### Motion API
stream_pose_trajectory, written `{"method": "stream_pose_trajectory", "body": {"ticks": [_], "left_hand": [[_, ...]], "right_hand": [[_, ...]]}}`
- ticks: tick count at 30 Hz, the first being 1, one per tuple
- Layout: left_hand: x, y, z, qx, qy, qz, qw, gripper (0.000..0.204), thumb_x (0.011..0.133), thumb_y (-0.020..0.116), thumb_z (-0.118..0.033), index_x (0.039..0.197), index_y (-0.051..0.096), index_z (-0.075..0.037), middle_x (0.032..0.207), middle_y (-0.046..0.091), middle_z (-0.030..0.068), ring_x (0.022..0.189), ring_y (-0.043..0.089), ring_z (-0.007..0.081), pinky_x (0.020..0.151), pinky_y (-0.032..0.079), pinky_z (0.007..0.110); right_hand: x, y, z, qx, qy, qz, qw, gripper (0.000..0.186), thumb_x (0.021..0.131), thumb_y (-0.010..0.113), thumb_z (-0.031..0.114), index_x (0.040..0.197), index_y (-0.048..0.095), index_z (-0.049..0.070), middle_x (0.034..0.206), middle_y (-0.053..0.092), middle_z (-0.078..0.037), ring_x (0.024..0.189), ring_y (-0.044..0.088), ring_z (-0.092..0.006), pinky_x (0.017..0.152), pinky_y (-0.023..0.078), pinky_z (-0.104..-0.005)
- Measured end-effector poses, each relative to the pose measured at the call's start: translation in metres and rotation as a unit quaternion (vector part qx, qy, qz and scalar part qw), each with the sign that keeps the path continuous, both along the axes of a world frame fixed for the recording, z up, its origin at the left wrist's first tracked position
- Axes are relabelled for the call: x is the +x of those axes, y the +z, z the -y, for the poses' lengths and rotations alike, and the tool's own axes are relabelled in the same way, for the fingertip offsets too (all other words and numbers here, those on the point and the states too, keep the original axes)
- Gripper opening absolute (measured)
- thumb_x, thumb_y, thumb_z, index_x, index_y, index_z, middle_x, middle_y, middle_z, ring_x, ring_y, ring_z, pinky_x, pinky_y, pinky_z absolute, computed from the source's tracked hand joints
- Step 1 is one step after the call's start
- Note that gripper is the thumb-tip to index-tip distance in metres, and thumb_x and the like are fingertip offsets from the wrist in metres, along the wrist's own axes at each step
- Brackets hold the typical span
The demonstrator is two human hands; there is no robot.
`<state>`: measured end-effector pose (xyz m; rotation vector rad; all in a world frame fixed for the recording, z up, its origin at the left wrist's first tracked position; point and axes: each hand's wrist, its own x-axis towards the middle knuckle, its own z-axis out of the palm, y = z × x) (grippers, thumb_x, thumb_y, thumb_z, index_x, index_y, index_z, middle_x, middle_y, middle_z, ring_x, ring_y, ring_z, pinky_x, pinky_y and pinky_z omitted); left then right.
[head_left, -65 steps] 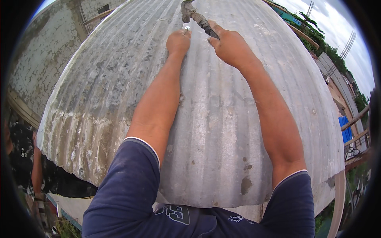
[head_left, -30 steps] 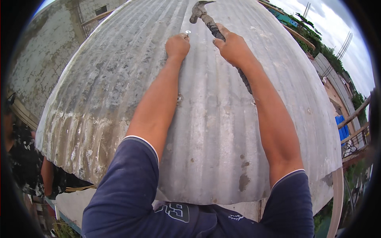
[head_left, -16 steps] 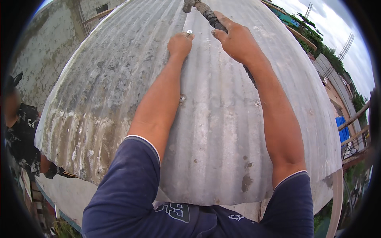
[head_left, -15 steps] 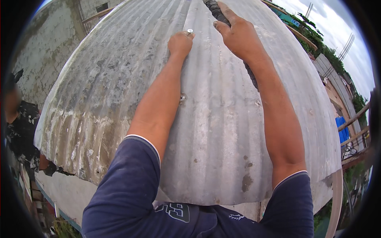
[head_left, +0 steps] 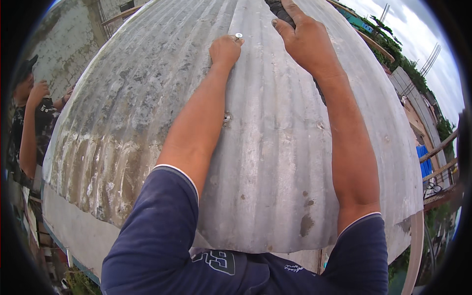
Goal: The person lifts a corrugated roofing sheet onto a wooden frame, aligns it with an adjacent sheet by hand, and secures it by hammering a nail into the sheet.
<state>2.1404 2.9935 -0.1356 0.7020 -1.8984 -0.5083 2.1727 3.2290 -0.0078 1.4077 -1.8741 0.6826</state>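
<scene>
My left hand pinches a roofing nail with a wide, pale round head. It rests on the grey corrugated metal sheet, beside the seam where this sheet laps a more weathered one. To the right, my right hand is wrapped round a dark, ridged tool handle, thumb laid along it. The handle runs back beneath my forearm; its far end is cut off by the top edge. Closer to me, a fastener sits at the same seam.
Past the roof's left edge stands another person, one hand raised, before a rough concrete wall. Wooden poles and a blue container lie beyond the right edge. The near sheet edge comes close to my chest.
My right hand and the tool handle have shifted slightly right and nearer. The left hand stays almost in place with the nail. At left, the other person has raised a hand.
</scene>
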Motion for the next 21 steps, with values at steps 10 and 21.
{"method": "stream_pose_trajectory", "body": {"ticks": [10, 21], "left_hand": [[-0.017, -0.029, 0.007, 0.038, -0.001, 0.012, 0.999, 0.036, 0.087, 0.069, -0.043, 0.102, 0.076, -0.011, 0.106, 0.072, 0.0144, 0.101, 0.067, 0.0344, 0.087, 0.052, 0.046], [-0.010, -0.010, 0.011, 0.052, -0.050, 0.012, 0.997, 0.037, 0.082, 0.074, -0.041, 0.102, 0.077, -0.010, 0.105, 0.073, 0.0145, 0.099, 0.068, 0.0329, 0.087, 0.052, 0.043]], "right_hand": [[-0.045, -0.048, 0.005, 0.150, -0.096, 0.123, 0.976, 0.055, 0.095, 0.056, 0.023, 0.149, 0.044, 0.018, 0.095, 0.071, -0.021, 0.089, 0.069, -0.0364, 0.081, 0.054, -0.0466], [-0.037, -0.063, 0.023, 0.127, -0.111, 0.075, 0.983, 0.056, 0.094, 0.058, 0.025, 0.148, 0.045, 0.017, 0.095, 0.071, -0.022, 0.089, 0.069, -0.0373, 0.082, 0.054, -0.0473]]}}
